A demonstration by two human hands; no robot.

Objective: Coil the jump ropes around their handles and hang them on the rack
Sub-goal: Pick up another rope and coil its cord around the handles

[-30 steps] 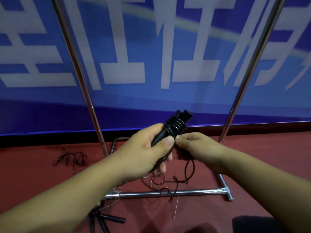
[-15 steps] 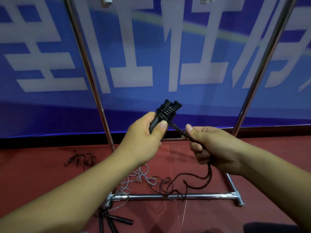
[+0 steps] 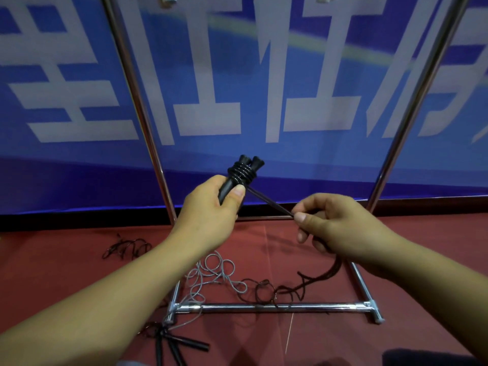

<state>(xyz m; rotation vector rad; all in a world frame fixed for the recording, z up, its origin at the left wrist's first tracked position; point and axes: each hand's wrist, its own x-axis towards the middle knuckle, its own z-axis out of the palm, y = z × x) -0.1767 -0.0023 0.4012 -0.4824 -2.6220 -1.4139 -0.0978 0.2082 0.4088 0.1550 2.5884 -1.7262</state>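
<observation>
Left hand (image 3: 211,215): wrapped round the lower part of two black handles (image 3: 243,173) held side by side, thumb pressed on the front just under the coils; the handle ends point up and away.
Coils: several turns of black rope (image 3: 266,200) sit tight round the handles near their flared ends, above the thumb.
Right hand (image 3: 335,225): thumb and forefinger pinch the rope, the other fingers curled loosely below; the rope runs taut and straight from the coils down to the pinch.
Loose rope: below the right hand the rest hangs down, bends left and lies in small tangled loops on the floor, just beyond the near bar and crossing it.
Rack (image 3: 274,307): chrome frame standing on the floor; two posts rise left and right of the hands and lean outward toward the top, a low bar joins them near the person. The top rail is out of view.
Grey rope (image 3: 211,273): loose loops on the floor inside the rack's base, left of the black tangle, trailing past the near-left corner.
Spare handles (image 3: 174,344): black handles lying on the floor near the rack's left foot, in front of the bar.
Far-left tangle (image 3: 126,249): another dark rope heaped on the floor, left of the rack, well apart from the hands.
Floor (image 3: 66,273): red.
Banner (image 3: 264,75): blue with large white characters, behind the rack.
</observation>
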